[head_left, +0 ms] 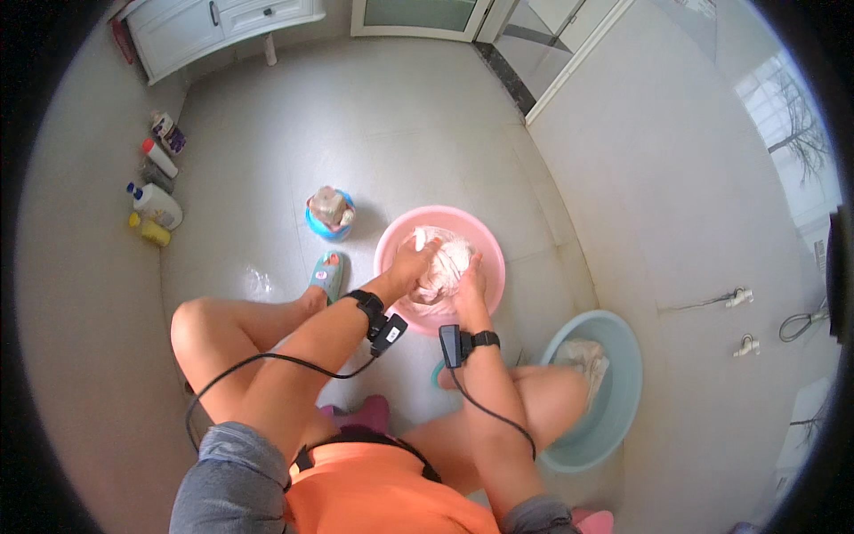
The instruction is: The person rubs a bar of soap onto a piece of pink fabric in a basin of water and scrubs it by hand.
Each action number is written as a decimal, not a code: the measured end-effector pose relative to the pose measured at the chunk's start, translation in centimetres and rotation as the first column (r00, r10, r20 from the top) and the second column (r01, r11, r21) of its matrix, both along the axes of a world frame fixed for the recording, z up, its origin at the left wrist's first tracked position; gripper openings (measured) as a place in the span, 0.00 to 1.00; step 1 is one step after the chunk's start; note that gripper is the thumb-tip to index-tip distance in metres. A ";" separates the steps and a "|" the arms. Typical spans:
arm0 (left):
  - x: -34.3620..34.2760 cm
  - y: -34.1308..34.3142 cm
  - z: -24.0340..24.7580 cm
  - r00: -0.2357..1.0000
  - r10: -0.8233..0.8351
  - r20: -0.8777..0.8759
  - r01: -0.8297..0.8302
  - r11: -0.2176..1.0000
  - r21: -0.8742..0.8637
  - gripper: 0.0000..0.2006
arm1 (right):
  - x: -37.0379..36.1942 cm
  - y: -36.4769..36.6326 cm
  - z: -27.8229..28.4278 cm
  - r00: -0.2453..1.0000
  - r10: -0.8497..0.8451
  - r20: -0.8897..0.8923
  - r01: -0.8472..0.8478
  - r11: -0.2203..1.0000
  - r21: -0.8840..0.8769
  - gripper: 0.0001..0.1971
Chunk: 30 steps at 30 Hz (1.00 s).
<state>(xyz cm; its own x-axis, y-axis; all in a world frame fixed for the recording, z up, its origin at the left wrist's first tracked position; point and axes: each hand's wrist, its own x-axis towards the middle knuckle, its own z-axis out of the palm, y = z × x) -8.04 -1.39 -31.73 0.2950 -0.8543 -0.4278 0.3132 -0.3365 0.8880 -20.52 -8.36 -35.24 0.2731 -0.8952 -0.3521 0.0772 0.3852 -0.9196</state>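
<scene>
A pale pinkish-white cloth (pixel 449 263) lies bunched up in a round pink basin (pixel 495 256) on the floor in front of me. My left hand (pixel 413 265) grips the bundle from its left side, the fingers partly hidden in the folds. On the opposite side, my right hand (pixel 471 283) is closed on the right edge of the same bundle. More of the fabric spreads over the basin's bottom beneath both hands.
A blue-green tub (pixel 623 392) holding a whitish cloth (pixel 583 358) stands by my right knee. Beyond my left foot is a small blue container (pixel 327 230) with things piled on it. Several bottles (pixel 158 206) line the left wall. A white cabinet (pixel 182 36) hangs at the far left.
</scene>
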 end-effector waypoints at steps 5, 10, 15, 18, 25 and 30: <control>-0.5 5.9 -9.7 0.721 0.344 -0.602 -0.468 0.882 -0.057 0.10 | -0.3 2.4 -3.8 0.948 0.044 0.314 -0.108 0.976 0.188 0.17; -1.5 8.4 -9.7 0.400 0.441 -0.803 -0.497 0.841 0.214 0.11 | -2.2 6.6 -6.6 0.972 0.146 0.183 -0.176 0.971 0.161 0.26; -4.4 5.0 -4.8 0.421 0.298 -0.857 -0.370 0.919 0.138 0.10 | -6.4 4.3 -13.5 0.847 0.369 -0.384 -0.461 0.868 -0.184 0.23; 0.5 4.7 -6.1 0.387 0.289 -0.876 -0.516 0.855 0.055 0.12 | -1.9 10.3 -12.5 0.654 0.294 -0.697 -0.748 0.383 -0.541 0.16; 2.0 -0.9 -0.9 0.323 -0.013 -0.946 -0.440 0.883 -0.162 0.18 | -4.0 14.8 -13.6 -0.014 0.319 -0.948 -0.961 0.256 0.100 0.18; 2.1 2.5 -5.7 0.440 0.200 -0.875 -0.377 0.926 0.022 0.15 | -4.1 15.2 -13.9 0.277 0.384 -0.881 -0.905 0.413 -0.105 0.16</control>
